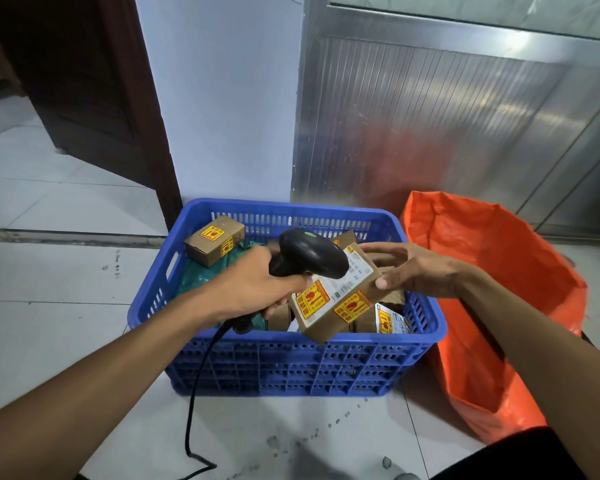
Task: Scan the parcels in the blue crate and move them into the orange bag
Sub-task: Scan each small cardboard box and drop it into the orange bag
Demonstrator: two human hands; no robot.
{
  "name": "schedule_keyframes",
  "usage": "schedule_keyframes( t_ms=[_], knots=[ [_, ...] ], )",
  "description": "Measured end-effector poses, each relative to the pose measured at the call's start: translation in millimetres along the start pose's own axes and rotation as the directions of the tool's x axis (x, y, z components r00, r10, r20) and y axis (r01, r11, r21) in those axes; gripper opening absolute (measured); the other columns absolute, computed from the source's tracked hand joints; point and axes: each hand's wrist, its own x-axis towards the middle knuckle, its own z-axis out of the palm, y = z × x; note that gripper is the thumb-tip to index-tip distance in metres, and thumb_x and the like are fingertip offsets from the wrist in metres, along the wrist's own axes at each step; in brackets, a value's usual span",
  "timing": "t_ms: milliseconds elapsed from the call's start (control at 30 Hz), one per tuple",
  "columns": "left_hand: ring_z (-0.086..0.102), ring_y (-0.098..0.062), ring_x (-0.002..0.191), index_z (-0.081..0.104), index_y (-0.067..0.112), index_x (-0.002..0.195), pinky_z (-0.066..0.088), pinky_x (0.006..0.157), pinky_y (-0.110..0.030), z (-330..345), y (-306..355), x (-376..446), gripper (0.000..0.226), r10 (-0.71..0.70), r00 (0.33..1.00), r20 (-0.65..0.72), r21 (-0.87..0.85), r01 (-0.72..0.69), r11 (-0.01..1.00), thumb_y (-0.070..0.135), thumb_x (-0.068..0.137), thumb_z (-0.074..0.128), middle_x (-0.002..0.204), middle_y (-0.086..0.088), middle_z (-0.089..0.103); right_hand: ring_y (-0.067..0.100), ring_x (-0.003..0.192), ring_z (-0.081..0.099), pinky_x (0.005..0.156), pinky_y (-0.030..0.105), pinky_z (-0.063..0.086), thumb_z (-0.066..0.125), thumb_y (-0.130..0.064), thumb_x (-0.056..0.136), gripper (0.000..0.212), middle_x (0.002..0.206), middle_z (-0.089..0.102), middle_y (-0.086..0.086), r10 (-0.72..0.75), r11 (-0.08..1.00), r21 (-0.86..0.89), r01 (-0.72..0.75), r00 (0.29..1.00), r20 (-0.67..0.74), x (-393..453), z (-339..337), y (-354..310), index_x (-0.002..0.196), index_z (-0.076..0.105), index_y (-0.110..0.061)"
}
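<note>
This looks like a small parcel-handling or back-room storage spot, set on the floor and not at a counter. A blue crate [284, 362] of labelled cardboard parcels [336, 299] stands on pale floor tiles [66, 306], beside an orange bag [492, 292]. Behind them are a ribbed metal panel [430, 126], a white wall [222, 98] and a dark wooden door [94, 81]. A corded barcode scanner [309, 258] is in use.

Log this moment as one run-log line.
left hand: grips black handheld scanner | right hand: holds brown cardboard parcel over blue plastic crate
</note>
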Motion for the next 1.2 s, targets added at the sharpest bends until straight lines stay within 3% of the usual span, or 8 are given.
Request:
schedule_keyframes(
  t_ms=[67,167,333,533,867,1000,1100,1200],
  knots=[
    [0.051,-0.016,0.050,0.061,0.023,0.083,0.049,0.051,-0.025,0.4,1.7,-3.0,0.013,0.012,0.999,0.044,0.023,-0.013,1.000,0.021,0.094,0.069,0.058,-0.003,0.057,0.035,0.128,0.058,0.105,0.047,0.048,0.078,0.006,0.072,0.088,0.143,0.055,0.021,0.049,0.998,-0.030,-0.047,0.997,0.058,-1.5,-0.1,-0.9,0.149,0.042,-0.017],
    [0.050,-0.014,0.049,0.062,0.016,0.085,0.050,0.050,-0.025,1.2,3.2,-5.2,0.013,0.013,0.999,0.047,0.041,-0.015,0.999,0.021,0.095,0.068,0.059,-0.003,0.057,0.031,0.110,0.062,0.071,0.028,0.049,0.077,0.005,0.073,0.087,0.139,0.057,0.024,0.105,0.987,-0.127,-0.097,0.993,0.060,-1.6,3.0,-1.0,0.147,0.045,-0.027],
    [0.049,-0.013,0.046,0.063,0.009,0.073,0.049,0.054,-0.027,-4.7,0.9,-3.2,0.026,-0.037,0.999,-0.010,0.046,0.038,0.998,0.023,0.095,0.067,0.052,0.001,0.055,0.039,0.134,0.052,0.115,0.054,0.034,0.079,0.003,0.075,0.090,0.143,0.057,0.017,0.119,0.981,-0.165,-0.101,0.988,0.099,1.9,2.0,2.7,0.151,0.040,-0.029],
    [0.049,-0.017,0.047,0.064,0.004,0.073,0.047,0.052,-0.026,-6.6,-0.8,-3.0,0.030,-0.071,0.997,-0.008,0.053,0.072,0.996,0.025,0.094,0.066,0.055,-0.007,0.054,0.036,0.126,0.060,0.088,0.033,0.056,0.065,0.020,0.079,0.086,0.136,0.061,0.020,0.135,0.987,-0.096,-0.127,0.987,0.086,0.5,6.7,0.6,0.149,0.040,-0.023],
    [0.049,-0.017,0.045,0.064,-0.001,0.075,0.047,0.052,-0.028,-5.0,-0.5,-1.8,0.032,-0.086,0.996,-0.026,0.033,0.087,0.996,0.025,0.093,0.068,0.056,-0.008,0.055,0.038,0.125,0.060,0.108,0.049,0.045,0.070,0.015,0.077,0.082,0.133,0.063,0.021,0.133,0.990,-0.060,-0.131,0.991,0.024,0.9,-2.5,8.7,0.146,0.043,-0.021],
    [0.049,-0.016,0.045,0.065,-0.012,0.089,0.049,0.052,-0.030,-3.1,-6.1,4.7,0.036,-0.118,0.986,-0.120,-0.017,0.117,0.993,0.024,0.093,0.068,0.058,-0.010,0.055,0.032,0.115,0.067,0.087,0.035,0.059,0.079,0.007,0.073,0.075,0.126,0.067,0.021,0.050,0.997,0.064,-0.037,0.974,-0.220,-3.5,-4.8,11.3,0.139,0.048,-0.013],
    [0.050,-0.016,0.043,0.067,-0.002,0.079,0.049,0.054,-0.035,-3.2,-9.1,7.8,0.031,-0.155,0.973,-0.171,-0.036,0.151,0.988,0.026,0.092,0.070,0.053,-0.007,0.056,0.027,0.098,0.073,0.073,0.033,0.062,0.079,-0.002,0.068,0.074,0.124,0.067,0.020,-0.008,0.973,0.196,0.122,0.866,-0.501,-8.4,-18.2,17.1,0.135,0.048,-0.010],
    [0.050,-0.019,0.044,0.063,0.006,0.067,0.048,0.055,-0.037,-2.5,-9.3,9.1,0.033,-0.167,0.964,-0.205,-0.040,0.162,0.986,0.027,0.091,0.072,0.051,-0.008,0.055,0.029,0.095,0.072,0.074,0.042,0.063,0.094,-0.013,0.053,0.099,0.129,0.063,0.022,-0.014,0.929,0.258,0.263,0.725,-0.688,-16.9,-37.4,25.5,0.138,0.045,-0.004]
  ],
)
